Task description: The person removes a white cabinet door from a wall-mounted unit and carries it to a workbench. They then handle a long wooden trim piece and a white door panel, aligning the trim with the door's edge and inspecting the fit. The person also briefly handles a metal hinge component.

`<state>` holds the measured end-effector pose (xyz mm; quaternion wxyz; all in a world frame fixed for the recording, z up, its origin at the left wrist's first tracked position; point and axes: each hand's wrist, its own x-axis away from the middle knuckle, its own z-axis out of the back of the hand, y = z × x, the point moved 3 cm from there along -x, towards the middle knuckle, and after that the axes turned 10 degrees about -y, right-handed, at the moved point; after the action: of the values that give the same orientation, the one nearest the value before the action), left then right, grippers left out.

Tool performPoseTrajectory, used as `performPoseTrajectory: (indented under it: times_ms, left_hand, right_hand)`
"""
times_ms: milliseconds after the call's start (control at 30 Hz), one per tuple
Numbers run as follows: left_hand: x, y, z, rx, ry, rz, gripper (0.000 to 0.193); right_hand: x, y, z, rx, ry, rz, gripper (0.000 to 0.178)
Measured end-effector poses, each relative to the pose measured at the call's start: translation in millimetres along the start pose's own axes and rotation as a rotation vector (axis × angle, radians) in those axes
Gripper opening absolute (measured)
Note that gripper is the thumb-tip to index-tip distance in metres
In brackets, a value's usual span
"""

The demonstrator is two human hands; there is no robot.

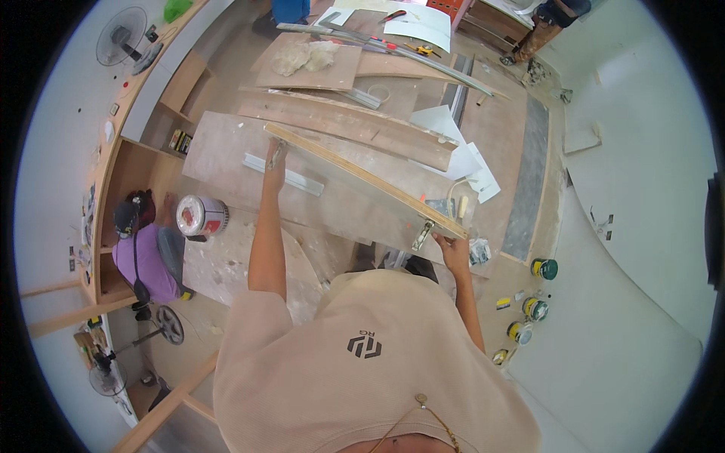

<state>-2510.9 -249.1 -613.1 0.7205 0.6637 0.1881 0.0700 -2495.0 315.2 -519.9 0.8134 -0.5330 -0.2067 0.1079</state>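
Both my hands hold a long wooden panel (364, 177) on edge, slanting from upper left to lower right above the worktable (219, 151). Its pale plywood edge faces up. My left hand (277, 157) grips the far left end. At the near right end my right hand (451, 248) is closed on the corner, with its fingers partly hidden. A metal cabinet hinge (423, 235) sticks out of the panel beside my right hand. Under the panel, near my left forearm, lies a light metal strip (302, 182).
Boards (362, 124), white sheets (483, 172) and metal profiles (408, 53) cover the table's far side. A paint bucket (202, 217) stands at left, near a crouching person (147, 253) in purple. Several cans (535, 308) stand at right. Another person (547, 30) is at far right.
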Motion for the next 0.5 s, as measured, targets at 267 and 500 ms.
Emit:
performPoseTrajectory:
  times_ms: [267, 500]
  left_hand:
    - [-11.7, 13.9, -11.2, 0.138, 0.105, 0.034, 0.048]
    - [-17.1, 114.8, -56.8, 0.203, 0.105, 0.092, 0.047]
  right_hand:
    - [-3.5, 6.3, 2.0, 0.222, 0.072, 0.048, 0.029]
    - [22.5, 6.1, 33.8, 0.136, 0.058, -0.083, 0.034]
